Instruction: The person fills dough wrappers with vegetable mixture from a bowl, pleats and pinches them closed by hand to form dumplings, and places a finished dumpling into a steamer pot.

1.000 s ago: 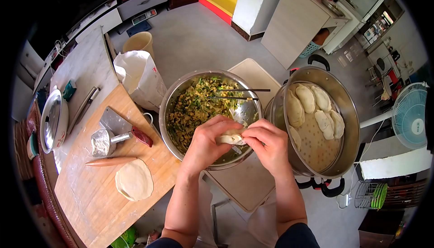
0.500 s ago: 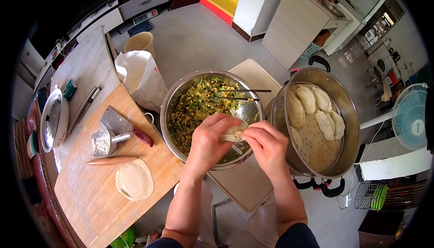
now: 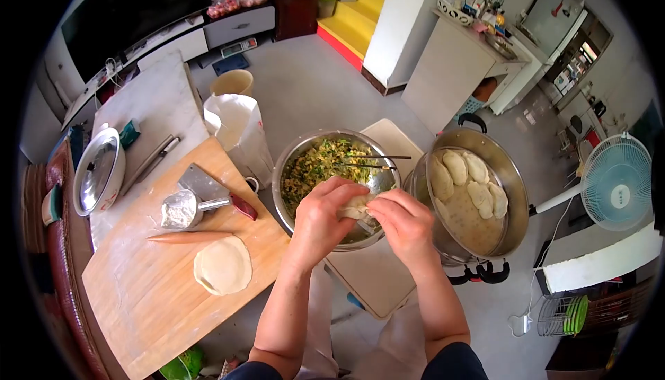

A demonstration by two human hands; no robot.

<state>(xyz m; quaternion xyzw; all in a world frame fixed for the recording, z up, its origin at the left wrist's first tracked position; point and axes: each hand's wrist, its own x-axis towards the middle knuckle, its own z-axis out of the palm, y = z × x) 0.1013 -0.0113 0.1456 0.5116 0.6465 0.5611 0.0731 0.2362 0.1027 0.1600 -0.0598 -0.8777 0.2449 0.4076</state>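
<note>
Between my two hands is a dumpling (image 3: 355,207), held above the near edge of a steel bowl (image 3: 280,203). My left hand (image 3: 324,217) is closed around its left side. The fingers of my right hand (image 3: 402,222) pinch the dough edge on the right. Chopped green and yellow filling (image 3: 315,169) fills much of the bowl, and a pair of chopsticks (image 3: 377,162) rests across its right rim. Right of the bowl, a two-handled steamer pot (image 3: 514,217) holds several finished dumplings (image 3: 455,166).
On the wooden board (image 3: 152,304) at left lie a round dough wrapper (image 3: 223,266), a rolling pin (image 3: 190,237), a cleaver (image 3: 204,182) and a metal scoop of flour (image 3: 181,210). A white sack (image 3: 242,137) stands behind. A fan (image 3: 616,182) is at far right.
The view has tilted up and shifted, so the bowl, board and pot appear displaced. Both hands keep hold of the dumpling, with the right fingers still pinching its edge.
</note>
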